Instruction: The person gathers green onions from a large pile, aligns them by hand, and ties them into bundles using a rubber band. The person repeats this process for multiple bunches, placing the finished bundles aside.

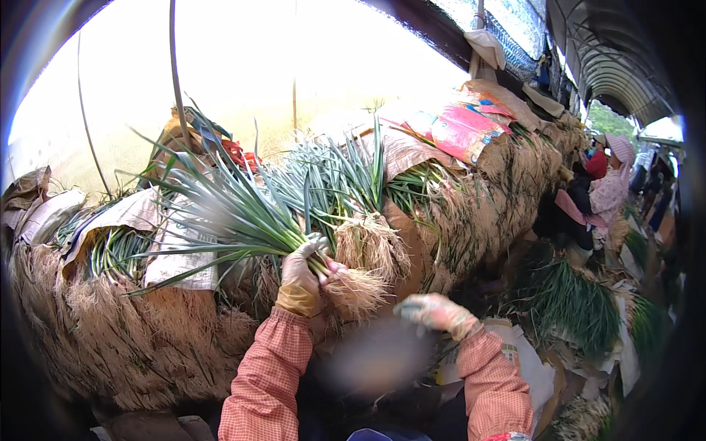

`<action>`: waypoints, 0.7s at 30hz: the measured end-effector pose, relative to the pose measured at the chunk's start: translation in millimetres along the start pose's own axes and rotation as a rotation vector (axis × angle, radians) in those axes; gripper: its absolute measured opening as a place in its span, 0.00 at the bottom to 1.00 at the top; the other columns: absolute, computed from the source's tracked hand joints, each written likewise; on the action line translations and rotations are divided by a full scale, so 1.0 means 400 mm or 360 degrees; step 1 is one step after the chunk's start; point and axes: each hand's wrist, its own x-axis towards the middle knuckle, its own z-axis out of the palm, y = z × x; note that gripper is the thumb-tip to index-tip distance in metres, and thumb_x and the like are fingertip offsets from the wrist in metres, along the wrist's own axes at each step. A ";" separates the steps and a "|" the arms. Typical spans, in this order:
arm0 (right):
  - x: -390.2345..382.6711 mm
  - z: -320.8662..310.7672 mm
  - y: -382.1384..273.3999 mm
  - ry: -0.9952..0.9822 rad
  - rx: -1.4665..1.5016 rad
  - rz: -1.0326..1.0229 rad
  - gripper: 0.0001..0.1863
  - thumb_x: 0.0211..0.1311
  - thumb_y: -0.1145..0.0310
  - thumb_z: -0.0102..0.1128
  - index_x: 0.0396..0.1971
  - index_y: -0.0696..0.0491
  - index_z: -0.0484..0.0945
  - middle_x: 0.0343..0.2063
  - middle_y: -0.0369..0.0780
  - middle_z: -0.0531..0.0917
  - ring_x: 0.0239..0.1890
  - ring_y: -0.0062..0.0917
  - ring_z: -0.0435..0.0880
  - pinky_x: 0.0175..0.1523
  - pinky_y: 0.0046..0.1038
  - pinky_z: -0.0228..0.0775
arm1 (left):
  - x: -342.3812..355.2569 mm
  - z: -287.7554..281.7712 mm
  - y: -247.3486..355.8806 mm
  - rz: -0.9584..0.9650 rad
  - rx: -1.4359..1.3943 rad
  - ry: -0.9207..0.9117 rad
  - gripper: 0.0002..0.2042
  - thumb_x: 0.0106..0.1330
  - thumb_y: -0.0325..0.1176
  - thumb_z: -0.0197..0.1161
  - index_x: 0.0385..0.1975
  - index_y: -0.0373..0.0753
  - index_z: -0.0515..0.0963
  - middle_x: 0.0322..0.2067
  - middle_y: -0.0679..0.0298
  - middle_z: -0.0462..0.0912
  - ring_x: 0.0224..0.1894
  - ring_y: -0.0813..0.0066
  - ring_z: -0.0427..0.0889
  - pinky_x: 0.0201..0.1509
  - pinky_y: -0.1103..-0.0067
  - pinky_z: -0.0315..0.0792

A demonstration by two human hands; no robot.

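My left hand point(300, 275), in a pale glove with a yellowish cuff, is closed around a bunch of green onions point(254, 213). Their long green leaves fan up to the left, while the pinkish-white bulbs and tangled roots point(357, 292) stick out to the right of the glove. To the right of those roots, my right hand point(439, 314) hovers in a stained glove. Its fingers point left, loosely stretched, with nothing visible in them. Just behind the held bunch, more green onions point(360, 180) lie on top of the pile, roots toward me.
A long stacked wall of green onions point(140, 331), roots outward, runs across and away to the right, partly covered by sacks point(460, 136). At the right, a person point(607, 184) in a pink head covering sits beside heaped green leaves point(577, 305). A blurry smudge clouds the view's lower middle.
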 end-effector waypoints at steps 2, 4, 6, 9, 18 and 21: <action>0.024 -0.082 -0.076 0.0685 0.0540 -0.0371 0.14 0.72 0.62 0.52 0.46 0.55 0.79 0.40 0.42 0.85 0.22 0.22 0.83 0.34 0.22 0.76 | -0.006 0.007 0.022 0.0164 0.0202 0.0404 0.12 0.69 0.31 0.50 0.41 0.25 0.70 0.27 0.52 0.78 0.16 0.64 0.77 0.23 0.65 0.81; 0.129 -0.172 -0.041 0.1229 0.0647 -0.0669 0.13 0.72 0.63 0.52 0.45 0.57 0.78 0.39 0.42 0.86 0.26 0.20 0.84 0.30 0.19 0.74 | -0.015 0.001 0.046 0.0161 0.0195 0.0447 0.12 0.69 0.33 0.49 0.39 0.26 0.71 0.21 0.54 0.77 0.15 0.64 0.77 0.22 0.67 0.80; 0.301 -0.236 0.028 0.1301 0.0450 -0.0344 0.18 0.71 0.59 0.54 0.47 0.59 0.78 0.41 0.45 0.85 0.36 0.26 0.85 0.39 0.27 0.77 | -0.021 -0.041 0.093 0.0131 0.0217 0.0462 0.12 0.71 0.34 0.48 0.40 0.29 0.71 0.18 0.54 0.76 0.14 0.60 0.77 0.16 0.66 0.77; 0.419 -0.212 -0.025 0.1284 -0.0309 0.0028 0.26 0.62 0.50 0.59 0.54 0.52 0.76 0.49 0.47 0.82 0.51 0.38 0.81 0.56 0.40 0.70 | -0.003 -0.087 0.126 0.0113 0.0202 0.0587 0.12 0.71 0.33 0.48 0.40 0.30 0.71 0.18 0.52 0.76 0.14 0.59 0.76 0.12 0.67 0.74; 0.349 -0.320 -0.172 0.1901 -0.0787 -0.0816 0.13 0.68 0.61 0.54 0.36 0.55 0.80 0.25 0.43 0.82 0.24 0.32 0.79 0.32 0.30 0.73 | -0.093 -0.057 0.177 0.0162 -0.0244 0.0147 0.14 0.67 0.27 0.53 0.49 0.26 0.72 0.45 0.47 0.82 0.42 0.55 0.84 0.45 0.58 0.81; 0.210 -0.250 -0.266 0.1733 -0.0660 -0.0683 0.13 0.73 0.61 0.47 0.40 0.54 0.77 0.21 0.38 0.79 0.19 0.19 0.74 0.22 0.23 0.69 | -0.115 0.012 0.125 0.0237 -0.0182 -0.0241 0.14 0.67 0.31 0.56 0.48 0.29 0.75 0.31 0.59 0.79 0.33 0.60 0.81 0.33 0.55 0.81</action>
